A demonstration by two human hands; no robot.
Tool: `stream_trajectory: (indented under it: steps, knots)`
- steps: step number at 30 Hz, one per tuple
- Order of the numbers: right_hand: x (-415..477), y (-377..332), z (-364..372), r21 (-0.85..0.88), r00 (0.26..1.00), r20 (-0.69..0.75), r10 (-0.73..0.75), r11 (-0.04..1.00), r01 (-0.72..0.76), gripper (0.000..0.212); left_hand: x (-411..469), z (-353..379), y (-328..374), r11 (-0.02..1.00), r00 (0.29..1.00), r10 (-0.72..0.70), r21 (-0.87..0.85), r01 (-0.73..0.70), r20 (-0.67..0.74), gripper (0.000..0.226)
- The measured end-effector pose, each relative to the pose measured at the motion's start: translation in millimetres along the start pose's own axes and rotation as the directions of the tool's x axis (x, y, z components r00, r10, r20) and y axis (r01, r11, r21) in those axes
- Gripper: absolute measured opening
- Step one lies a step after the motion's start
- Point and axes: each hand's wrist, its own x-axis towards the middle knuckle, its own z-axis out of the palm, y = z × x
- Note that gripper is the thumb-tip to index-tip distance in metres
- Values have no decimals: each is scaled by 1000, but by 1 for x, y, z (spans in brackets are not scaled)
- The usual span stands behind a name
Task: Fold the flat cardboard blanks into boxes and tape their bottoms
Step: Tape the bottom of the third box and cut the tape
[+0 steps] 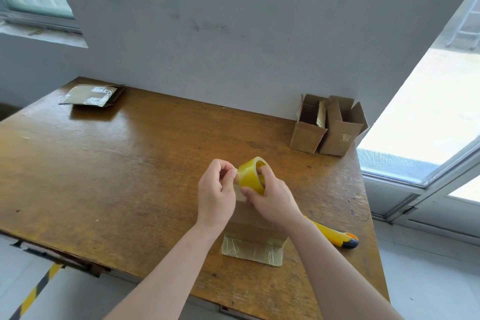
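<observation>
Left hand [215, 191], right hand [274, 199], fingers [228, 169] curled

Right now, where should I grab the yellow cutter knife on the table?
Grab the cutter knife by its yellow middle, coming from above on the table's right side. It lies flat, its other end hidden under the right forearm. Probably keep off the orange-black tip.

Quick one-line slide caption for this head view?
Right hand holds the yellow tape roll while the left hand pinches its free end over a cardboard box on the wooden table.
</observation>
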Motion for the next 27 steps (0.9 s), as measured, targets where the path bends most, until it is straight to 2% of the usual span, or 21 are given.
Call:
stream_trajectory:
  steps: [2, 4, 7, 8, 11, 14, 16, 19, 22, 24, 25, 27]
  knots:
    - [-2, -1, 4, -24, 999, -34, 19, 999, -20, 61, 1, -3, -2, 999, 1000, -24, -27, 24, 17, 23]
    - [-5, -1, 8, -55, 997, -73, 22, 998, -26, 74, 1, -5, -5, 999, 999, -32, -39, 34, 44, 24]
    - [-9, -1, 10, 55, 992, -121, -18, 998, 25, 92, 4, -8, -7, 1000, 997, 2, -25, 0, 72, 23]
    - [-7, 0, 10, 66, 991, -124, -41, 997, 50, 91, 4, -9, -7, 1000, 996, 28, -10, -28, 81, 21]
    - [-2, 0, 10, 74, 990, -119, -80, 993, 89, 63, 2, -9, -10, 984, 984, 155, 77, -162, 83, 13]
    - [2, 3, 9, 249, 993, -110, -32, 967, 59, 51, -1, -6, -14, 965, 974, 224, 129, -227, 39, 13]
    - [2, 4, 10, 324, 993, -118, -22, 944, 59, 46, 0, -4, -15, 967, 975, 221, 122, -222, 22, 12]
    - [3, 5, 11, 350, 983, -180, -24, 933, 87, 32, 4, -3, -22, 989, 991, 133, 62, -134, 22, 15]
    - [4, 3, 14, 339, 978, -205, -21, 936, 91, 23, 4, -3, -34, 997, 979, 8, -82, 9, 202, 38]
    - [5, -1, 14, 362, 974, -227, 5, 929, 79, 18, 1, -1, -45, 967, 910, -114, -164, 193, 398, 63]
    - [5, -4, 13, 392, 971, -238, 32, 918, 65, 17, -1, 0, -51, 960, 865, -158, -129, 247, 476, 68]
    - [6, -7, 8, 430, 966, -248, 72, 902, 43, 17, -2, 1, -65, 971, 810, -219, 43, 234, 543, 53]
